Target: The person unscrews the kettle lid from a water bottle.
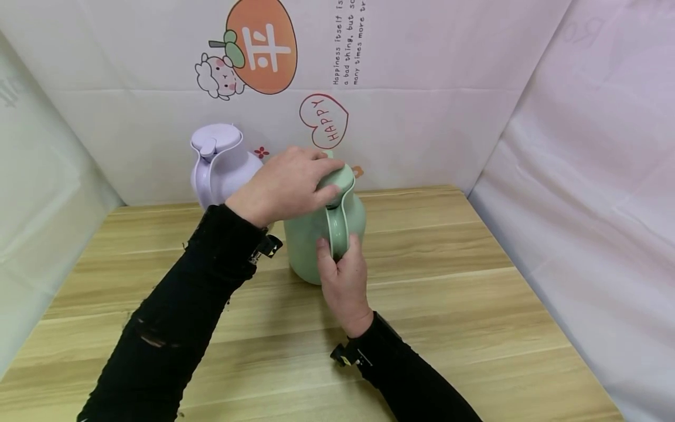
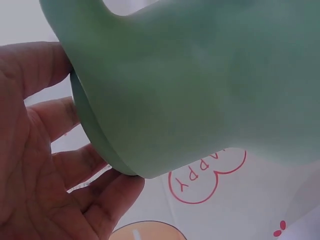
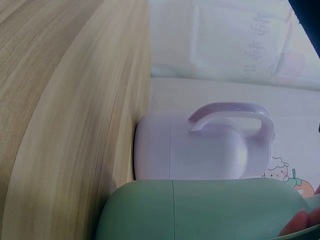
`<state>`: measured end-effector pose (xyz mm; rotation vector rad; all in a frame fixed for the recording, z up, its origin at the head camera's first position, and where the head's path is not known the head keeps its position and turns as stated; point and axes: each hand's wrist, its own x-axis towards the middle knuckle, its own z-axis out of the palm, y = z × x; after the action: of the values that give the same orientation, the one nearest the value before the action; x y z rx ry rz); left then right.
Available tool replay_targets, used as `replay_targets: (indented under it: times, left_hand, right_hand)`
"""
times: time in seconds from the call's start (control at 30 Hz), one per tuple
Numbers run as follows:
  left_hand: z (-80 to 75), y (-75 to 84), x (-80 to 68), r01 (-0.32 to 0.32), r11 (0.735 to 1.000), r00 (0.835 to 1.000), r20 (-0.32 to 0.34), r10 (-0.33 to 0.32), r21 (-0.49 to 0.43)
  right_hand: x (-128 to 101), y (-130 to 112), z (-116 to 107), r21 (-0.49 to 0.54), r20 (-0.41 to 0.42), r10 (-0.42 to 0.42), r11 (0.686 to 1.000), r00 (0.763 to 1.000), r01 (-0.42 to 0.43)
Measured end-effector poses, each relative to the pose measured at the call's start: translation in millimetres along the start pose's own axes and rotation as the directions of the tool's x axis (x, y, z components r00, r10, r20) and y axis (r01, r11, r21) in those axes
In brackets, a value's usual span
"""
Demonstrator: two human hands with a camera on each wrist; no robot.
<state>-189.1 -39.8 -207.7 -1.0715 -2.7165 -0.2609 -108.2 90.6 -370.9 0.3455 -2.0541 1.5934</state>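
A green vacuum jug [image 1: 306,252] stands upright near the middle of the wooden table, its handle turned toward me. My left hand [image 1: 290,184] lies over the jug's top and holds its round lid [image 1: 340,180]. In the left wrist view, the left fingers [image 2: 117,197] touch the edge of the lid [image 2: 95,130]. My right hand [image 1: 345,281] grips the handle [image 1: 337,228] low down, thumb on its left side. Only a few right fingertips [image 3: 300,222] show in the right wrist view, beside the green jug [image 3: 215,207].
A lilac jug [image 1: 227,170] of the same kind stands behind and left of the green one, partly hidden by my left hand. The wooden table [image 1: 448,281] ends at a printed white cloth backdrop [image 1: 432,129], with white cloth at both sides.
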Motion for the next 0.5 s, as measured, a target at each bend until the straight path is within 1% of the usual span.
replay_targets:
  times: [0.17, 0.37, 0.5]
  left_hand:
    - [2.7, 1.6, -0.1, 0.034, 0.999, 0.999, -0.027, -0.033, 0.021]
    - [5.2, 4.3, 0.7, 0.095, 0.993, 0.995, -0.033, -0.093, 0.064]
    - [6.1, 5.5, 2.0, 0.119, 0.988, 0.993, -0.03, -0.117, 0.094]
  right_hand:
    - [-0.7, -1.3, -0.3, -0.003, -0.001, -0.002, 1.0, 1.0, 0.002]
    - [-0.7, -1.4, -0.5, -0.01, 0.002, 0.008, 1.0, 1.0, -0.008]
    - [-0.5, -0.9, -0.7, -0.016, 0.002, 0.015, 1.0, 1.0, -0.015]
